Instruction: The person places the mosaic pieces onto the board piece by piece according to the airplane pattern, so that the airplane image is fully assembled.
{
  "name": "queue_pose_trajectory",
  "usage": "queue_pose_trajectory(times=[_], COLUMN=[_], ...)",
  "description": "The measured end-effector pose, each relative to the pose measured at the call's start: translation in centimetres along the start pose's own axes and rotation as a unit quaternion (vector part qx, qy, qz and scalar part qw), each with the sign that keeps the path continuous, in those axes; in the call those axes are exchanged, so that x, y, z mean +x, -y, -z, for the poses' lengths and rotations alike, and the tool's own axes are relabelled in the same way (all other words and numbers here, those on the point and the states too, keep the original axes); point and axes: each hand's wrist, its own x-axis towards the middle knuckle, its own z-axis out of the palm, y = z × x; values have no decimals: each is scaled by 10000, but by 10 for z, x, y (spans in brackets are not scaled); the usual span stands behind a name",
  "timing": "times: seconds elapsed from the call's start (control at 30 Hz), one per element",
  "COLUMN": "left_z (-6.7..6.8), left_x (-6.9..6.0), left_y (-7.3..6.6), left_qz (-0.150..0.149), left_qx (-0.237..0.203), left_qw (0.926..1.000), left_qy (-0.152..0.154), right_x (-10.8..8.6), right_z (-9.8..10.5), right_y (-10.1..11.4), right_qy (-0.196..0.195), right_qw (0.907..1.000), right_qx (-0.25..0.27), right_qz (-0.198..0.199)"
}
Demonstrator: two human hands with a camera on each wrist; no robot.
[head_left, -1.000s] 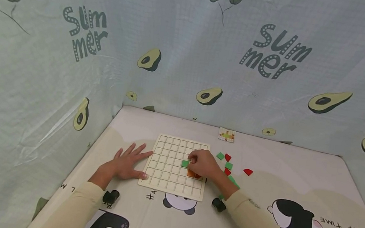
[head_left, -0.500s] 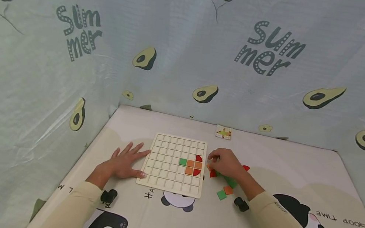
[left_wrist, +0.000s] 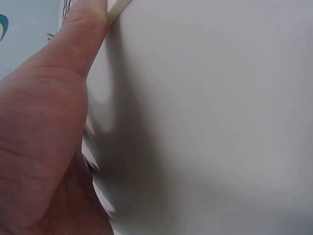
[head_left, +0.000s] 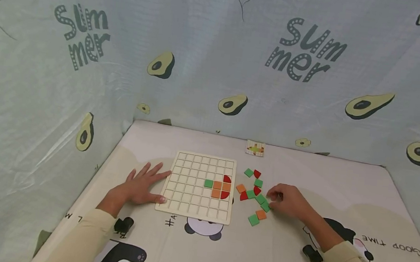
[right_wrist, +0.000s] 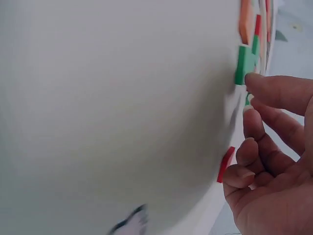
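My left hand (head_left: 141,187) lies spread, its thumb and a fingertip at the left edge of the cream gridded board (head_left: 184,188). On the board sit a green square tile (head_left: 208,184), several orange square tiles (head_left: 217,185), and two red quarter-round tiles (head_left: 226,179). My right hand (head_left: 290,201) is right of the loose tiles, fingers loosely bent. Its fingertips are at the edge of a green tile (head_left: 265,206); in the right wrist view the thumb meets a green tile (right_wrist: 241,66), with no grip visible. A red tile (right_wrist: 225,164) lies under that hand, hidden in the head view.
Loose green, red and orange tiles (head_left: 240,188) lie scattered right of the board, an orange one (head_left: 261,214) nearest the front. A small pattern card (head_left: 255,148) lies near the back wall. Printed cloth covers the table and walls.
My right hand has left the board and moved right, past the loose tiles to their right side. The board's tiles are uncovered. My left hand stays at the board's edge.
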Motion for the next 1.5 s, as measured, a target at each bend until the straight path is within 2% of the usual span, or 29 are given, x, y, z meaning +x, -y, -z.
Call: queue_pose_trajectory(times=[0.13, 0.27, 0.5, 0.7, 1.0, 1.27, 1.5], left_z=[-2, -2, -2, -2, -2, -4, -1], left_x=[0, 1, 2, 2, 2, -1, 0], left_y=[2, 3, 3, 2, 1, 1, 0], left_qz=[-3, -33, -61, -64, -28, -39, -53], left_qx=[-8, -5, -37, -92, -27, -68, -25], left_qw=[10000, 10000, 10000, 9999, 10000, 10000, 10000], left_qy=[-10, -31, -31, -23, -22, -22, -44], right_x=[-12, -17, -17, -18, -11, -6, 1], right_z=[-4, -9, -12, -13, -9, -7, -5], right_y=[-2, -1, 3, 4, 8, 13, 23], right_qy=[138, 117, -88, -240, -5, 122, 178], right_qw=[9996, 9995, 9993, 9982, 9979, 9978, 9989], right_qx=[-22, -12, -342, -421, -401, -566, -411], right_qz=[-234, -284, -149, -347, -510, -330, -156])
